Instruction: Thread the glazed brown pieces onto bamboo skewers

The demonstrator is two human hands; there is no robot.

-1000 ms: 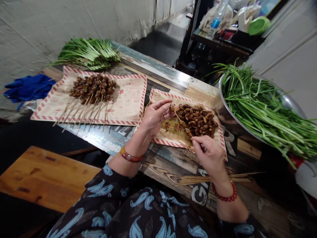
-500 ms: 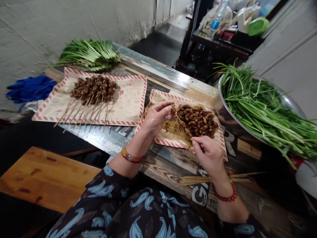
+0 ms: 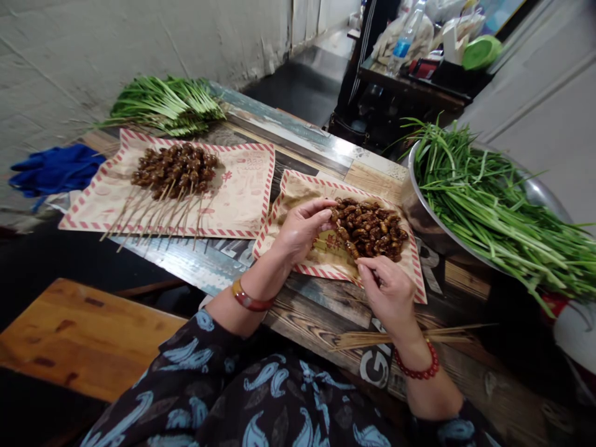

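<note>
A thin wooden skewer carrying glossy brown oval pieces (image 3: 352, 249) slants over the right-hand cream paper sheet with a red-striped border (image 3: 298, 183), beside the left edge of a loose heap of shiny dark-brown pieces (image 3: 379, 230). The left hand (image 3: 302, 231) has thumb and forefinger pinching a single brown piece (image 3: 334, 215) at the skewer's far end; its other fingers are partly hidden. The right hand (image 3: 390, 292) pinches the near end between thumb and forefinger, the remaining fingers curled toward the palm; how much stick runs beneath them cannot be told.

To do this well, the right pinch should hold the stick still and straight while the left eases the piece along it, pressing in line with the stick so that it neither bends nor splits the piece. The pieces look slick, so a firm yet gentle grip seems best, with the fingertips clear of the point. Even spacing would match the loaded skewers with brown clusters (image 3: 174, 167) on the left-hand cream paper sheet (image 3: 242, 214).

Compared with a second ago, the left hand is a little farther right, and the piece in its fingertips sits closer to the others: the bare stretch of stick between them is now mostly covered. The right hand is almost in place, and both piles look unchanged.
</note>
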